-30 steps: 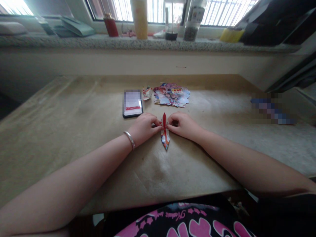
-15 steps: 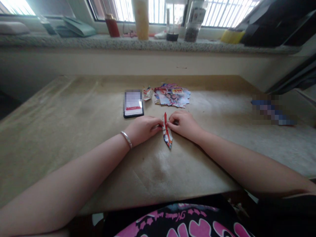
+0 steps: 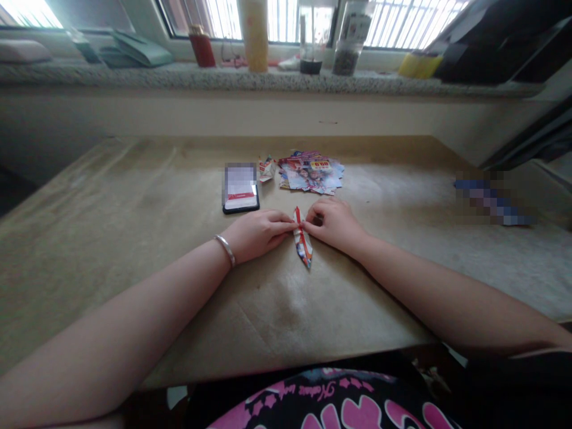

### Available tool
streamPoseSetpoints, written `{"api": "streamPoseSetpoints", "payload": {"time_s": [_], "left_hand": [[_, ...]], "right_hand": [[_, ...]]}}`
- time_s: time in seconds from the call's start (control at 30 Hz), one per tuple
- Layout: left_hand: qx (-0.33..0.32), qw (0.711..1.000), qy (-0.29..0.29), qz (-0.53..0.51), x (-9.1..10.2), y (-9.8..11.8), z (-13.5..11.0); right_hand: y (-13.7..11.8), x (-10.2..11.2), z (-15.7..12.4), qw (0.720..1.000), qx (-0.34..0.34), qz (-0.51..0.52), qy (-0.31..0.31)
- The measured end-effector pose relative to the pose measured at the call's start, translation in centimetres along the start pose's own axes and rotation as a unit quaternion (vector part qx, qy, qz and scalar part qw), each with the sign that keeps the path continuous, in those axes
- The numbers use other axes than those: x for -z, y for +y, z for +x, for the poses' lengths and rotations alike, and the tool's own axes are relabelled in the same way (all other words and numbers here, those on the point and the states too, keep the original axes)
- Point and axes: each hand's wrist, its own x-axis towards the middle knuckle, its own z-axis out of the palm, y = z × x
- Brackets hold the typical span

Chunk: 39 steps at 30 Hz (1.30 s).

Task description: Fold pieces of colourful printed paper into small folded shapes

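Note:
A narrow strip of folded printed paper [image 3: 304, 246], pointed at both ends and red, white and multicoloured, lies on the table between my hands. My left hand [image 3: 263, 232] has its thumb and fingers closed on its left edge, near the upper half. From the other side, my right hand [image 3: 333, 220] pinches the right edge with thumb and curled fingers. The fingertips of both hands nearly meet over the paper's red middle line. Beyond my hands is a fanned stack of printed paper sheets [image 3: 313, 176], with a small folded paper piece [image 3: 267, 170] beside it.
A phone [image 3: 241, 199] with a lit screen lies left of the paper stack. At the far right of the table [image 3: 170, 310] is a blurred bluish item [image 3: 494, 202]. Bottles and containers, among them a red bottle [image 3: 202, 46], line the stone windowsill [image 3: 277, 82].
My left fingers have stretched further over the folded paper, toward my right fingertips. The paper's upper tip has shifted slightly down and left. My right hand has barely moved.

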Motion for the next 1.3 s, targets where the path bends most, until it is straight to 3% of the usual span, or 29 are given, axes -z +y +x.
{"api": "streamPoseSetpoints", "payload": {"time_s": [0.2, 0.43, 0.73, 1.0, 1.3], "left_hand": [[-0.001, 1.0, 0.0, 0.027, -0.1, 0.1, 0.1], [0.0, 0.995, -0.002, 0.101, 0.1, 0.5, 0.1], [0.003, 0.997, -0.006, 0.077, 0.2, 0.5, 0.2], [-0.04, 0.994, -0.065, 0.074, 1.5, 0.9, 0.0], [-0.017, 0.991, -0.09, 0.097, 1.8, 1.6, 0.1]], "right_hand": [[-0.1, 0.0, -0.1, 1.0, -0.012, -0.004, 0.007], [-0.1, 0.1, -0.2, 1.0, 0.022, -0.001, -0.006], [-1.0, 0.9, -0.5, 0.993, 0.075, -0.083, -0.04], [-0.3, 0.6, -0.5, 0.994, 0.092, -0.051, -0.036], [-0.3, 1.5, -0.9, 0.979, 0.195, -0.036, -0.045]]}}
